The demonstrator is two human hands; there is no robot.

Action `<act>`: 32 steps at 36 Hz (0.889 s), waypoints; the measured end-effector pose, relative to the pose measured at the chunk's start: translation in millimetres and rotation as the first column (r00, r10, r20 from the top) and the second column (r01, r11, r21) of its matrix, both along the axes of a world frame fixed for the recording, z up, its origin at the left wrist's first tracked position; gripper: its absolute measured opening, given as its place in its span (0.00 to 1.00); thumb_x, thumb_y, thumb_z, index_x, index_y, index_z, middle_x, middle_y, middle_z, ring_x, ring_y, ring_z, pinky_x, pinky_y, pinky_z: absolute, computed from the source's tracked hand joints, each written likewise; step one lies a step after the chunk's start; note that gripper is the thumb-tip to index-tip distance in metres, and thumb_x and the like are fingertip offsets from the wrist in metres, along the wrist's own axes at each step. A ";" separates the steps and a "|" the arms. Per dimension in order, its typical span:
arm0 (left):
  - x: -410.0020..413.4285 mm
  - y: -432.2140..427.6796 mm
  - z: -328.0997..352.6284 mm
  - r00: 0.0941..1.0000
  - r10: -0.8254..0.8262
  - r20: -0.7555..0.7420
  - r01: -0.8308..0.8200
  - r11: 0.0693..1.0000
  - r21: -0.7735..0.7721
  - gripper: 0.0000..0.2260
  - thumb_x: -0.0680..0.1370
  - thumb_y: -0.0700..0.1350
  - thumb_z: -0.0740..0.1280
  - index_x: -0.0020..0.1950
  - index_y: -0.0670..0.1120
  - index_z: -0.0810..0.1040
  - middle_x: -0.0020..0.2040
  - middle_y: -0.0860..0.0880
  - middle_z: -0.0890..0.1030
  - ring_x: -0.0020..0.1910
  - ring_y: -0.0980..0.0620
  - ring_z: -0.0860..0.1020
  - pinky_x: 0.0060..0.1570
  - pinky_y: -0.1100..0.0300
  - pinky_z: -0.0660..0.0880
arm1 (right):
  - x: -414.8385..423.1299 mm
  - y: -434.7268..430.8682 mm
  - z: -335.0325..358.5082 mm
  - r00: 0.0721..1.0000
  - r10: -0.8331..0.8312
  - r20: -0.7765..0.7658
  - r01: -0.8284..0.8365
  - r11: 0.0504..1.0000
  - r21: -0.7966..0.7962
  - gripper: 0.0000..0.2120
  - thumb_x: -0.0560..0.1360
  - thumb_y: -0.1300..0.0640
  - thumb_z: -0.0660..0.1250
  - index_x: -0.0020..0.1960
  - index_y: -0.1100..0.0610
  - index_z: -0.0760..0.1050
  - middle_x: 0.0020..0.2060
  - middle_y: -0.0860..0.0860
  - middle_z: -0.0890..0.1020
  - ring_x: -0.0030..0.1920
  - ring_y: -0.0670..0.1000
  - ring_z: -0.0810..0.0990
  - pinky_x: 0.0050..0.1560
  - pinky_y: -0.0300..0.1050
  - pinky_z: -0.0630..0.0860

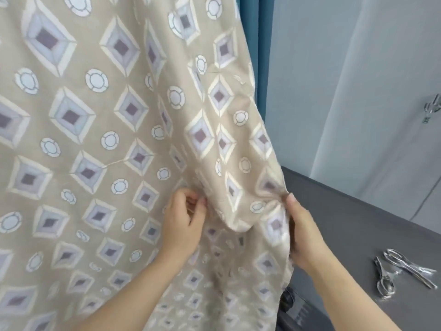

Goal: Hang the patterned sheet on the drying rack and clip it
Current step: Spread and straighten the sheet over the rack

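Observation:
The patterned sheet (100,130), beige with lilac diamonds and white circles, hangs in front of me and fills most of the view. My left hand (183,220) pinches a fold of it near the centre with curled fingers. My right hand (303,232) grips the sheet's right edge, bunching the cloth at its fingertips. A loose fold sags between the two hands. The drying rack is hidden behind the fabric. Two metal clips (401,271) lie on the grey surface to the right, apart from both hands.
A grey table or ledge (353,230) runs along the lower right. Behind it hang a blue curtain (253,44) and a pale sheer curtain (372,91). A small metal object (432,108) shows at the right edge. A dark object (290,302) sits below the sheet's edge.

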State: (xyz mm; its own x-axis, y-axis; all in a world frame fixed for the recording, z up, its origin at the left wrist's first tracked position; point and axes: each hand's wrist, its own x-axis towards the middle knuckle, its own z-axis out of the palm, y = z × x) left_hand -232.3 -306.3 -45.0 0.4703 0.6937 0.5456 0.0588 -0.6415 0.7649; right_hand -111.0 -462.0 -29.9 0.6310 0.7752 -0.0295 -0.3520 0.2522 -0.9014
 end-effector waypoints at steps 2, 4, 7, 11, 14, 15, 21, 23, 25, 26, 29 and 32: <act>-2.5 -2.6 -2.0 1.000 -0.023 -0.007 0.023 0.999 0.022 0.06 0.76 0.49 0.61 0.41 0.58 0.66 0.41 0.55 0.73 0.39 0.62 0.73 0.38 0.72 0.66 | -4.8 1.9 -11.0 1.000 0.014 -0.007 -0.015 0.973 -0.231 0.24 0.75 0.38 0.56 0.50 0.54 0.81 0.46 0.53 0.85 0.45 0.49 0.84 0.50 0.46 0.78; -15.6 -3.7 -4.8 0.997 -0.063 -0.039 0.065 0.998 0.028 0.10 0.77 0.45 0.62 0.42 0.59 0.66 0.43 0.56 0.73 0.41 0.66 0.73 0.39 0.74 0.66 | -15.2 3.7 -17.6 0.997 -0.075 0.031 0.081 0.948 -0.308 0.26 0.79 0.43 0.51 0.42 0.56 0.81 0.38 0.51 0.85 0.37 0.47 0.83 0.42 0.42 0.76; -25.1 -5.7 -8.7 0.993 -0.102 -0.059 0.102 0.995 0.002 0.08 0.76 0.48 0.63 0.44 0.61 0.66 0.45 0.58 0.73 0.43 0.69 0.72 0.41 0.75 0.67 | -15.9 5.2 -19.6 0.962 -0.245 0.117 0.269 0.914 -0.303 0.17 0.79 0.50 0.60 0.38 0.55 0.81 0.38 0.50 0.84 0.37 0.47 0.80 0.39 0.40 0.74; -27.7 -6.3 -13.1 0.986 -0.156 0.058 0.158 0.987 -0.038 0.19 0.68 0.65 0.63 0.54 0.60 0.65 0.50 0.55 0.74 0.48 0.63 0.74 0.47 0.68 0.71 | -6.6 6.9 -11.3 0.793 -0.409 0.451 0.547 0.805 -0.232 0.06 0.74 0.57 0.68 0.38 0.53 0.78 0.39 0.43 0.81 0.36 0.44 0.76 0.37 0.36 0.70; -25.2 -15.6 -9.7 0.962 -0.265 0.065 0.272 0.953 -0.134 0.32 0.61 0.71 0.67 0.59 0.60 0.62 0.57 0.49 0.71 0.52 0.62 0.74 0.48 0.67 0.73 | -6.7 9.4 -8.3 0.705 -0.402 0.585 0.607 0.768 -0.205 0.10 0.70 0.57 0.72 0.39 0.52 0.70 0.34 0.47 0.74 0.35 0.47 0.72 0.36 0.37 0.68; -22.9 -20.2 -7.5 0.958 -0.280 0.055 0.285 0.941 -0.180 0.34 0.59 0.68 0.72 0.59 0.61 0.61 0.59 0.50 0.69 0.52 0.65 0.73 0.47 0.71 0.73 | -6.7 11.3 -9.2 0.729 -0.371 0.575 0.576 0.786 -0.223 0.13 0.69 0.57 0.73 0.42 0.50 0.68 0.34 0.48 0.73 0.34 0.47 0.72 0.36 0.38 0.68; -5.9 -22.1 1.2 0.997 -0.050 -0.063 0.034 0.974 -0.224 0.22 0.71 0.44 0.72 0.59 0.54 0.66 0.55 0.54 0.73 0.54 0.54 0.74 0.50 0.61 0.69 | -7.9 12.7 -17.7 0.826 -0.248 0.506 0.431 0.856 -0.284 0.03 0.74 0.59 0.68 0.42 0.57 0.75 0.33 0.54 0.78 0.36 0.53 0.76 0.41 0.51 0.74; -4.2 -9.4 0.2 0.997 0.020 -0.077 -0.038 0.968 -0.247 0.13 0.74 0.44 0.69 0.56 0.51 0.70 0.45 0.55 0.76 0.49 0.50 0.76 0.45 0.59 0.68 | -5.8 9.2 -18.7 0.799 -0.291 0.527 0.474 0.843 -0.253 0.06 0.76 0.60 0.66 0.40 0.58 0.77 0.34 0.51 0.80 0.37 0.50 0.76 0.45 0.54 0.76; -6.9 0.5 -0.6 0.995 0.073 -0.067 -0.088 0.964 -0.251 0.09 0.74 0.45 0.68 0.52 0.48 0.72 0.40 0.57 0.76 0.45 0.49 0.76 0.43 0.58 0.67 | -4.3 4.3 -15.8 0.731 -0.405 0.548 0.567 0.809 -0.158 0.10 0.76 0.60 0.64 0.38 0.51 0.78 0.30 0.43 0.80 0.34 0.43 0.76 0.42 0.45 0.75; -9.0 3.2 -0.8 0.994 0.091 -0.058 -0.103 0.959 -0.262 0.07 0.74 0.46 0.68 0.49 0.48 0.72 0.39 0.57 0.76 0.44 0.50 0.75 0.42 0.58 0.67 | -4.4 1.9 -12.1 0.682 -0.481 0.551 0.620 0.780 -0.087 0.12 0.76 0.60 0.64 0.38 0.48 0.78 0.30 0.41 0.80 0.33 0.41 0.75 0.41 0.38 0.75; -13.4 3.8 -1.8 0.997 0.070 -0.042 -0.079 0.955 -0.287 0.05 0.75 0.47 0.68 0.46 0.52 0.72 0.40 0.57 0.77 0.41 0.53 0.76 0.42 0.57 0.70 | -8.1 -1.7 -5.0 0.577 -0.649 0.496 0.702 0.704 0.105 0.11 0.78 0.60 0.61 0.40 0.46 0.74 0.33 0.43 0.78 0.34 0.40 0.75 0.38 0.32 0.73; -13.1 -3.5 -3.8 0.995 -0.040 -0.092 0.005 0.934 -0.358 0.05 0.76 0.49 0.66 0.49 0.54 0.72 0.41 0.58 0.78 0.39 0.62 0.74 0.37 0.64 0.69 | -14.9 0.4 -8.9 0.735 -0.409 0.541 0.544 0.832 -0.109 0.06 0.79 0.56 0.60 0.43 0.50 0.70 0.34 0.47 0.74 0.34 0.45 0.71 0.36 0.34 0.68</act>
State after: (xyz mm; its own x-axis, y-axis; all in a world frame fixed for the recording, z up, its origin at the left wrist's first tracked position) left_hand -245.4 -309.9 -48.8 0.5260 0.8228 0.2151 0.1322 -0.3290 0.9350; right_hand -125.9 -461.6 -38.8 0.8972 0.3758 0.2318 0.2438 0.0162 -0.9697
